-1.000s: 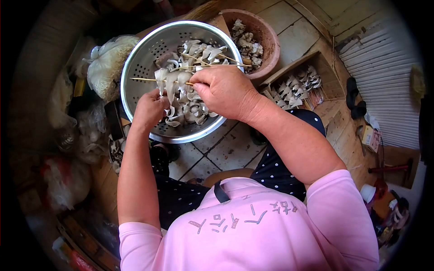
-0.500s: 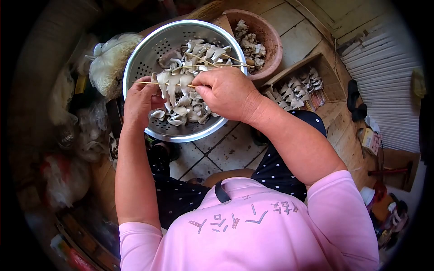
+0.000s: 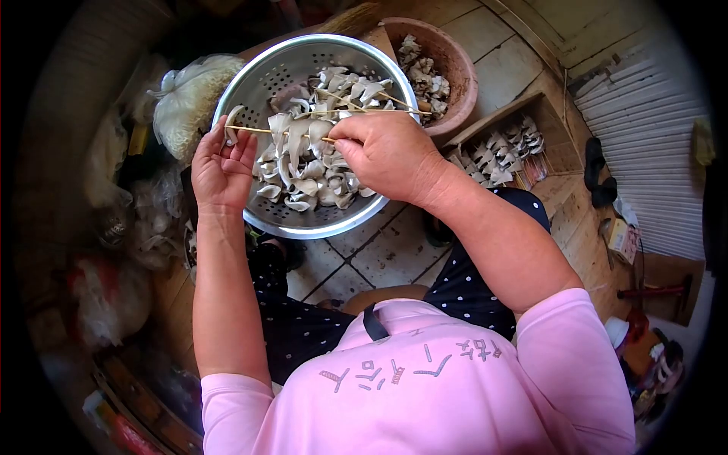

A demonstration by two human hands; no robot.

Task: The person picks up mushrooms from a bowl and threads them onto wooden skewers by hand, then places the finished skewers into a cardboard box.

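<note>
My right hand (image 3: 398,155) is closed around one end of a thin wooden skewer (image 3: 258,130), above a metal colander (image 3: 326,232). Several grey-white mushroom pieces (image 3: 297,138) are threaded along its middle. At the skewer's far tip, my left hand (image 3: 221,176) pinches a single mushroom piece (image 3: 233,125) between thumb and fingers, over the colander's left rim. Below both hands lie loose mushroom pieces (image 3: 307,189), and more skewers (image 3: 356,111) rest across the heap.
Behind the colander on the right stands a reddish tub (image 3: 464,98) holding torn mushroom bits. A box (image 3: 557,133) contains filled mushroom skewers. To the left sits a full plastic bag (image 3: 193,106). Dark slippers (image 3: 595,171) lie at the right wall.
My left hand has shifted left to the skewer's tip and now holds a separate mushroom piece there. My right hand stays nearly in place with the skewer.
</note>
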